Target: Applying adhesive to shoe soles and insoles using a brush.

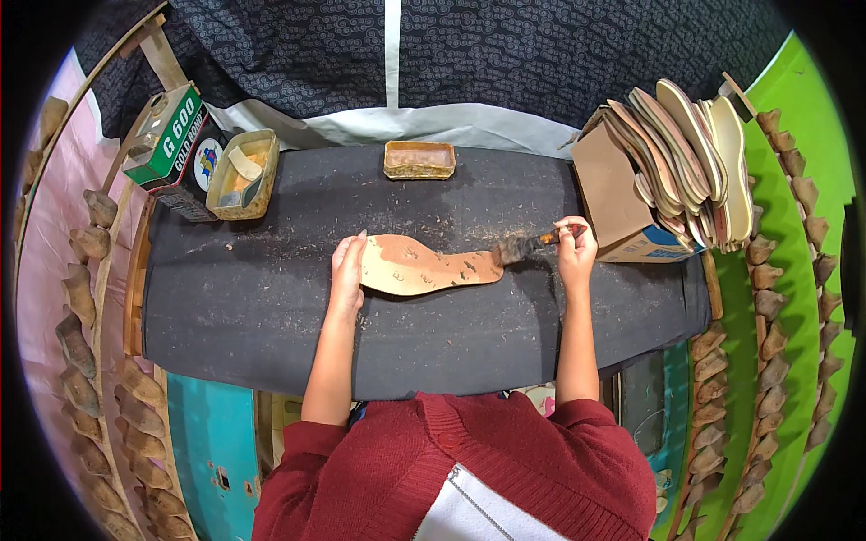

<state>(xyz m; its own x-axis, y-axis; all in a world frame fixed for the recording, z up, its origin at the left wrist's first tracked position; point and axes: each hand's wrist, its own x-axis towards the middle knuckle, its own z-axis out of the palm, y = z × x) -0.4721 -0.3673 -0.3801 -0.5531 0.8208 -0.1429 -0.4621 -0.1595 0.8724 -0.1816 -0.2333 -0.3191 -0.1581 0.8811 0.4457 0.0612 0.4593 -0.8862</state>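
Observation:
My left hand grips the wide end of a tan shoe insole, which lies nearly level over the dark cloth. Part of the insole's upper surface is a darker, wet-looking brown, with a few dark specks toward its narrow end. In my right hand is the handle of a brush. Its dark, matted bristles touch the narrow right end of the insole. The fingers of my right hand are closed round the handle tip.
A dark cloth with scattered crumbs covers the table. Behind stands a small tray; at left, a yellowish container with a scraper, beside a green-and-black can. A cardboard box of stacked insoles is at right. Shoe lasts line side racks.

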